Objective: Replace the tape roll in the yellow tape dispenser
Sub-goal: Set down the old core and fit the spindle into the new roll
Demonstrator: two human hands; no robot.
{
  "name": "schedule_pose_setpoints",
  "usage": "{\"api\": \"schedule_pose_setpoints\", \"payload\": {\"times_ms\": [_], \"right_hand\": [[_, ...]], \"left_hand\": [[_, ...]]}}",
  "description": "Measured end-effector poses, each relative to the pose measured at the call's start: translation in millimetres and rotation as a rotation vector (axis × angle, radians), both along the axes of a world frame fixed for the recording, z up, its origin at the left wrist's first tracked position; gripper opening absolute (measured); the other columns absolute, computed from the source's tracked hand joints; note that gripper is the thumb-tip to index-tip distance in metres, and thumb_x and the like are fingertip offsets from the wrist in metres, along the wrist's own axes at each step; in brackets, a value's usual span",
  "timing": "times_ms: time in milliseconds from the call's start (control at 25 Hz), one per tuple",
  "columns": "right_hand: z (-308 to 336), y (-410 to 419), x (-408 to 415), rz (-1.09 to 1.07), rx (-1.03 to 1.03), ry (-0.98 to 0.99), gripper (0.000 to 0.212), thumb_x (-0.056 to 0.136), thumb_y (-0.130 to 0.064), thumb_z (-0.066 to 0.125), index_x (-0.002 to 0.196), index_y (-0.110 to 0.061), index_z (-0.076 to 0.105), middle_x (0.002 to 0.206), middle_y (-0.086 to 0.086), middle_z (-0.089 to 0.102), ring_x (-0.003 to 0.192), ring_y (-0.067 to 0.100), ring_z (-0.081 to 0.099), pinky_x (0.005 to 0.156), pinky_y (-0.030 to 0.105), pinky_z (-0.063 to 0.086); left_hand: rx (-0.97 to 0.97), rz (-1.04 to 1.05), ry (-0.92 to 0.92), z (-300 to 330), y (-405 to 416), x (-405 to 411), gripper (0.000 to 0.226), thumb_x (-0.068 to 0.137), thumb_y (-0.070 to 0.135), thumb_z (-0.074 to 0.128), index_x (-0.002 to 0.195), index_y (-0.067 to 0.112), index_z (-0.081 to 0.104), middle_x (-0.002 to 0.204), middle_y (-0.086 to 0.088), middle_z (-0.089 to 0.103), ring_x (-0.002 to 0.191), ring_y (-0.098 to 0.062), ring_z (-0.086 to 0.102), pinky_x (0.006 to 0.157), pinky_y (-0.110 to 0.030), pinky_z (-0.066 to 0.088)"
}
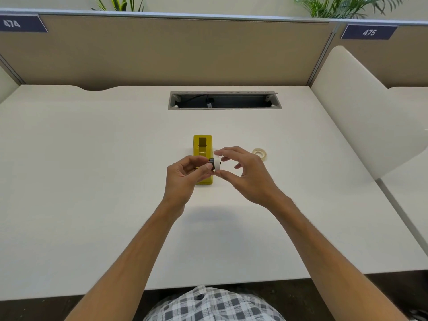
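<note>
your left hand [185,174] pinches black hub [211,163], right hand [243,172] grips white tape roll [217,163], frame centre over yellow plastic dispenser [202,147]. pull straight apart, no twisting.

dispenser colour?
Yellow dispenser, with a darker recess on top. Clearest in the head view.
</note>
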State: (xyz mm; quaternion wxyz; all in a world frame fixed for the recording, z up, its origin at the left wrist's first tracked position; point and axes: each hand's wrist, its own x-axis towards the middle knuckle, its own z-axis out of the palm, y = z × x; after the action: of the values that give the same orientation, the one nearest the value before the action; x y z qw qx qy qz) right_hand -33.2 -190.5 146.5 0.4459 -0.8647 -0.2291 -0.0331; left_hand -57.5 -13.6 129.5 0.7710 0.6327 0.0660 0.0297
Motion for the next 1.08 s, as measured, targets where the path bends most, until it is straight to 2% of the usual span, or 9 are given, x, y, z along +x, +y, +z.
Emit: {"api": "schedule_pose_setpoints", "payload": {"times_ms": [160,280,440,600,840,960,1080], "right_hand": [[-8,-6,6,-0.03,0.024,0.029,0.038,0.087,-0.027,0.074,0.124,-0.022,0.064,0.121,-0.009,0.061,0.105,0.002,0.061,0.078,0.018,0.051],[-21,-13,17,-0.125,0.041,0.052,0.038,0.083,-0.026,0.078,0.118,-0.021,0.067,0.113,-0.006,0.062,0.096,0.005,0.066,0.08,0.022,0.055],[-44,-22,39,-0.311,0.012,0.105,0.04,0.073,-0.024,0.082,0.109,-0.017,0.066,0.098,-0.016,0.059,0.086,0.004,0.064,0.078,0.021,0.053],[-66,-31,67,-0.347,-0.052,0.123,0.034,0.073,-0.023,0.081,0.102,-0.019,0.066,0.102,-0.007,0.064,0.088,0.011,0.063,0.081,0.029,0.051],[-88,-38,105,-0.352,-0.115,0.234,0.039,0.077,-0.021,0.08,0.114,-0.014,0.07,0.112,0.003,0.064,0.097,0.018,0.064,0.081,0.024,0.043],[-95,-38,117,-0.373,-0.24,0.21,0.045,0.077,-0.03,0.08,0.119,-0.019,0.068,0.115,-0.002,0.066,0.103,0.019,0.063,0.084,0.029,0.045],[-98,-38,124,-0.385,-0.358,0.178,0.051,0.077,-0.039,0.079,0.123,-0.023,0.064,0.114,-0.005,0.069,0.106,0.019,0.06,0.084,0.03,0.038]], "left_hand": [[-0.007,0.006,0.029,-1,1,5,0.024,0.087,0.002,0.068,0.111,0.002,0.068,0.106,-0.016,0.073,0.093,-0.028,0.073,0.083,-0.031,0.059],[0.054,0.038,0.069,-5,3,10,0.021,0.087,0.003,0.067,0.107,0.007,0.072,0.105,-0.012,0.075,0.096,-0.03,0.073,0.084,-0.033,0.059],[0.07,0.045,0.1,-7,4,18,0.025,0.087,0.003,0.066,0.11,0.009,0.072,0.105,-0.01,0.076,0.098,-0.027,0.073,0.093,-0.038,0.056],[0.081,0.046,0.105,-7,7,26,0.026,0.088,0.002,0.064,0.111,0.011,0.073,0.104,-0.009,0.077,0.097,-0.027,0.073,0.098,-0.043,0.054],[0.099,0.048,0.116,-8,9,33,0.026,0.088,0.002,0.063,0.112,0.008,0.072,0.104,-0.011,0.076,0.099,-0.03,0.072,0.099,-0.045,0.053],[0.101,0.049,0.117,-9,9,36,0.026,0.088,0.001,0.063,0.112,0.008,0.072,0.105,-0.011,0.076,0.1,-0.029,0.072,0.099,-0.045,0.053],[0.103,0.051,0.123,-10,10,38,0.025,0.089,0.0,0.063,0.111,0.008,0.072,0.104,-0.011,0.076,0.1,-0.028,0.072,0.099,-0.045,0.053]]}}
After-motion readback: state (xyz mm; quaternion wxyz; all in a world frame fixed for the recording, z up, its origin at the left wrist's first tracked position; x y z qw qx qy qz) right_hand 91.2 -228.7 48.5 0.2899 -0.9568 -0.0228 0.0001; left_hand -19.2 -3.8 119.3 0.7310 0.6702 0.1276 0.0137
